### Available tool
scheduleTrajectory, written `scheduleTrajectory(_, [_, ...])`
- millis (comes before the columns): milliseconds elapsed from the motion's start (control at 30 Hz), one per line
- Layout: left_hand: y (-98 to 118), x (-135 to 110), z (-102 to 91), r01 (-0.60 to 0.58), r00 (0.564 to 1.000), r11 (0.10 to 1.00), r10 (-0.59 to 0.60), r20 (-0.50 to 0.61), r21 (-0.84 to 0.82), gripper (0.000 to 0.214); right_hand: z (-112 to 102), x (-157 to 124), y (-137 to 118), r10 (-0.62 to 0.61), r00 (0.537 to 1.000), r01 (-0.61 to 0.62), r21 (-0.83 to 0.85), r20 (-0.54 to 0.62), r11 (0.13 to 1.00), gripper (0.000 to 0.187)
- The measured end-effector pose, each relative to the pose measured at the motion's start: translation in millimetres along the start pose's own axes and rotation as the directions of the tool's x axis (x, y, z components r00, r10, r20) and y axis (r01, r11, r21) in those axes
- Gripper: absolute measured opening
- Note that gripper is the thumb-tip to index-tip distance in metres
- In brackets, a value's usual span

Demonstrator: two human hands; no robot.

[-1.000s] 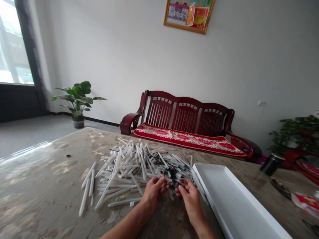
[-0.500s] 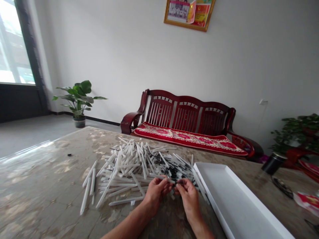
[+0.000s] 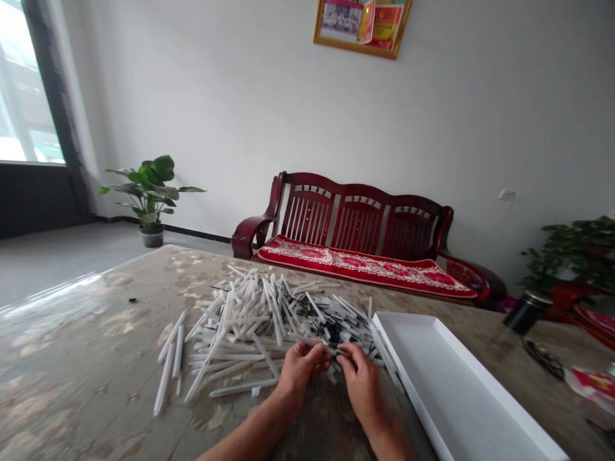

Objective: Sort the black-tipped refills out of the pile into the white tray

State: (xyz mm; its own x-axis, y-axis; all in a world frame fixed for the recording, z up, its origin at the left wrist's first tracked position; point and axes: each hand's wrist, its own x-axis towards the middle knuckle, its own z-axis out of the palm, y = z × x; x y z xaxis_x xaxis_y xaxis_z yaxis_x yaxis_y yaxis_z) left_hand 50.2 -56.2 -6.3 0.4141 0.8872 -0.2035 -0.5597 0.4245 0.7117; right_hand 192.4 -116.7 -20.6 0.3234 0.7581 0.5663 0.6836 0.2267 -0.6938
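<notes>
My left hand (image 3: 302,371) is closed around a slim whitish stick (image 3: 323,347), which points to the right. At the stick's right end my right hand (image 3: 358,374) pinches with thumb and forefinger, where something small and dark shows. I cannot make out what that dark part is. Just beyond both hands lies a large heap of similar whitish sticks (image 3: 250,314), jumbled together. Many small black pieces (image 3: 329,330) with pale ends are mixed into the heap's right part.
A shallow white tray (image 3: 461,384) stands to the right of my hands on the patterned table (image 3: 86,378). A few sticks (image 3: 166,381) lie apart at the left. Farther right are a black cylinder (image 3: 527,312) and a cable (image 3: 542,362). A wooden bench (image 3: 360,218) stands behind.
My right hand has turned a little, and its fingers are now drawn closer together at the stick's dark end. My left hand keeps hold of the stick in nearly the same place.
</notes>
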Motion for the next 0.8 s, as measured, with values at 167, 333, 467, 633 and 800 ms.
scheduleTrajectory(167, [0, 0, 0.0, -0.009, 1.000, 1.000, 0.009, -0.015, -0.021, 0.049, -1, 1, -6, -0.021, 1.000, 0.022, -0.073, 0.017, 0.997, 0.017])
scheduleTrajectory(333, [-1, 0, 1.2, -0.019, 1.000, 1.000, 0.019, -0.006, 0.009, 0.053, 1, 0, -16, -0.048, 0.999, 0.049, -0.228, 0.007, 0.972, 0.029])
scheduleTrajectory(467, [-2, -2, 2.0, -0.028, 1.000, 0.999, 0.028, -0.002, 0.036, 0.054, 3, -1, -17, 0.045, 0.999, -0.040, -0.187, 0.023, 0.981, 0.043])
scheduleTrajectory(633, [-2, -1, 1.4, -0.032, 0.999, 0.999, 0.032, -0.013, 0.033, 0.050, -1, -1, -17, 0.170, 0.981, -0.168, -0.032, 0.092, 0.985, 0.045])
scheduleTrajectory(800, [-3, -2, 2.2, -0.019, 1.000, 0.999, 0.019, 0.001, 0.035, 0.052, -3, -1, -17, 0.106, 0.991, -0.103, -0.035, 0.084, 0.994, 0.035])
